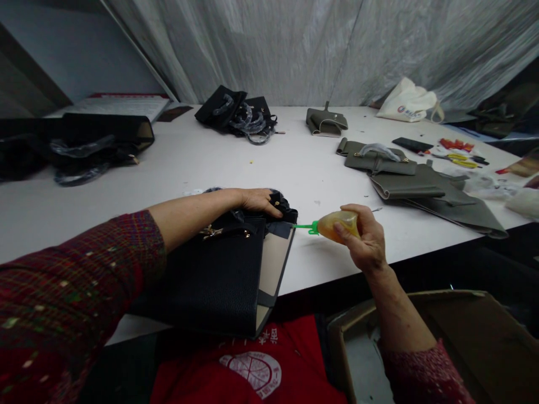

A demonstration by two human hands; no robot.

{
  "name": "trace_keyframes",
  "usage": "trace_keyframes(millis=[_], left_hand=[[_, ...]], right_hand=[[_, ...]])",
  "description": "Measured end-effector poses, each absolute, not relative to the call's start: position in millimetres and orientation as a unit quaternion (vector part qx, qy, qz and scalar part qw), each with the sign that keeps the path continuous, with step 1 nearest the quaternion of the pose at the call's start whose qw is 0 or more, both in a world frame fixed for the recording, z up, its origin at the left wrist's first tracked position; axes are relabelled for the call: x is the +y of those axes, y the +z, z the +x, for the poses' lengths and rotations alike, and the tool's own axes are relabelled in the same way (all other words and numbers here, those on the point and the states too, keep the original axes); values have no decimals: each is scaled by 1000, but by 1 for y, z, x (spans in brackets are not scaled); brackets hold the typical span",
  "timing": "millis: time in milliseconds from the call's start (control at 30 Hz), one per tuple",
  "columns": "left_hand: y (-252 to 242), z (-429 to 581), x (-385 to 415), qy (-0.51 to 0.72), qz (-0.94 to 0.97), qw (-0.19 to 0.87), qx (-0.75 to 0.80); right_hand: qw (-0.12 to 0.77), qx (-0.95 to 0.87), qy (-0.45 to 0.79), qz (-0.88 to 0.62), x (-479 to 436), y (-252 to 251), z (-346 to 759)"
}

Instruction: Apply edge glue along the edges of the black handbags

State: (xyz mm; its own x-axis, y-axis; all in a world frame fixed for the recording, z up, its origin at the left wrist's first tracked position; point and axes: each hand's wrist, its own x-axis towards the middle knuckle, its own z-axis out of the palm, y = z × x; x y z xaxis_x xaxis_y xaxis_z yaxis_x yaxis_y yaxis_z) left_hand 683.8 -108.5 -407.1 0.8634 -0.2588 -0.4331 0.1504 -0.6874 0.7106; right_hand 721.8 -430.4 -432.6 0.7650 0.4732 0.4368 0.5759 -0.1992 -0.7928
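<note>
A black leather handbag [219,275] lies on the white table [295,168] at its near edge, with a beige inner panel showing along its right side. My left hand [256,200] rests on the bag's top, fingers pressed down on a black flap. My right hand [366,238] grips a small yellowish glue bottle [337,225] with a green nozzle [305,227]. The nozzle's tip points left at the bag's upper right corner and touches it or nearly so.
Grey-green bag parts [421,188] lie to the right, another folded one [326,122] farther back. Black bags [242,115] sit at the far centre and at the left [96,143]. A white tote [408,101], scissors and small tools [461,160] are at the far right. An open cardboard box [442,336] stands below the table's edge.
</note>
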Motion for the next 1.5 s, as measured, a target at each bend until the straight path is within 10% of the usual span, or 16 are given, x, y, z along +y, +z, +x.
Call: trace_keyframes(millis=[1500], left_hand=[[-414,683,-107,-259,855,450,-21]], right_hand=[[505,-395,-19,-767,-438,-425,705]])
